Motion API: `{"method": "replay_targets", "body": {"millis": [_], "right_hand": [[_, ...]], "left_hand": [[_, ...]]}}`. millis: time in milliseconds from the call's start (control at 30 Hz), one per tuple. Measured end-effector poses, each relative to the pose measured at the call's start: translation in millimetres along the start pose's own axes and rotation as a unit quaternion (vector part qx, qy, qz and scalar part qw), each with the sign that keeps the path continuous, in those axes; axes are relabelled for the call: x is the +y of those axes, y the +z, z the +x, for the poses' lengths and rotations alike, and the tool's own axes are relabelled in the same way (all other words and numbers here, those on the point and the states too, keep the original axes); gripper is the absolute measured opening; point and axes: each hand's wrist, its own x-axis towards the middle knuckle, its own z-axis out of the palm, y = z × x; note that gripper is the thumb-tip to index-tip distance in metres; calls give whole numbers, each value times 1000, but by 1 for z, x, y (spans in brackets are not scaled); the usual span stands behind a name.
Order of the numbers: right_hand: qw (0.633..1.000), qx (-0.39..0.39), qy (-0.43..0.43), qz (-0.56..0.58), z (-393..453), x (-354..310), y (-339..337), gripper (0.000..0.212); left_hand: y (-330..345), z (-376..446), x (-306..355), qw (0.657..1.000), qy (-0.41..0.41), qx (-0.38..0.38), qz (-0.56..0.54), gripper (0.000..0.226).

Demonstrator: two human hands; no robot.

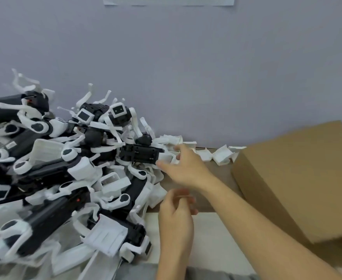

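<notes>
Two bare hands worked at the right edge of one big pile [65,168] of black-and-white devices. The devices were tangled and partly blurred, so they could not be counted exactly; well over ten white clips and arms stuck out of the heap.

The right hand [183,168] reached to the pile's far right corner, near the wall [186,67]. Its thumb and fingers pinched one small white piece [169,158], which lay just beside a black housing [140,154]. The left hand [176,215] hung nearer the person, over the table [210,235] and close to the pile's edge. Its fingers were curled, but motion blur hid whether they held anything.

About six more loose white pieces [222,155] lay in a ragged row along the foot of the wall, running from the right hand toward one cardboard box [297,178]. The box stood at the right, with its flat top tilted. One sheet of paper [169,2] was fixed high on the wall.
</notes>
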Motion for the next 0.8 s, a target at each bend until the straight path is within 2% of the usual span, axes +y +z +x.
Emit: {"method": "replay_targets", "body": {"millis": [67, 167, 300, 400, 500, 633, 800], "right_hand": [[1000, -10, 27, -5, 17, -3, 16, 73], [999, 27, 14, 13, 32, 0, 31, 53], [996, 68, -15, 61, 29, 7, 25, 39], [981, 114, -28, 151, 17, 3, 2, 37], [974, 142, -32, 173, 4, -1, -32, 41], [952, 179, -61, 240, -19, 4, -72, 24], [911, 219, -102, 336, -58, 29, -98, 11]], "left_hand": [[-1, 0, 0, 1000, -4, 3, -1, 27], [-1, 2, -1, 1000, -11, 2, -2, 27], [-2, 1, -2, 1000, -16, -8, 3, 26], [-2, -1, -2, 1000, -15, -1, -7, 27], [-1, -2, -2, 999, -21, 0, -26, 28], [-2, 1, -3, 997, -39, 5, -63, 26], [-2, 6, -1, 983, -69, 17, -167, 26]]}}
